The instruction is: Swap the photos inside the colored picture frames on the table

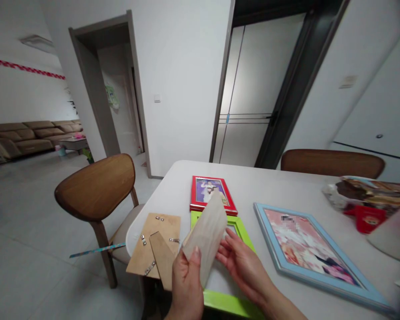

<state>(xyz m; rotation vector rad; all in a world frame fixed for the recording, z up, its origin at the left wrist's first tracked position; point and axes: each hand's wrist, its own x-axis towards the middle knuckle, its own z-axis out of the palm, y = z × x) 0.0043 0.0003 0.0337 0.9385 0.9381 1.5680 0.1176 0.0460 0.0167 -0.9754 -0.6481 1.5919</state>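
The left hand (188,278) is pinching a pale, thin sheet (209,226) in its fingers above the lime-green rectangular frame (231,304); the right hand (238,262) is keeping loosely parted fingers beside it, contact unclear. One-sided pinching could be letting the sheet bend or slip. The tan, metal-clipped backing board (146,253) is seemingly overhanging the white table (260,186), so an elbow could be tipping it. Moving room is showing between the green frame and the light-blue rectangular frame (268,243).

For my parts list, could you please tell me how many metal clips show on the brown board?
4 visible: far clip, left clip, right clip and near clip, one by each edge of the brown board. Others may be hidden beneath the flap.
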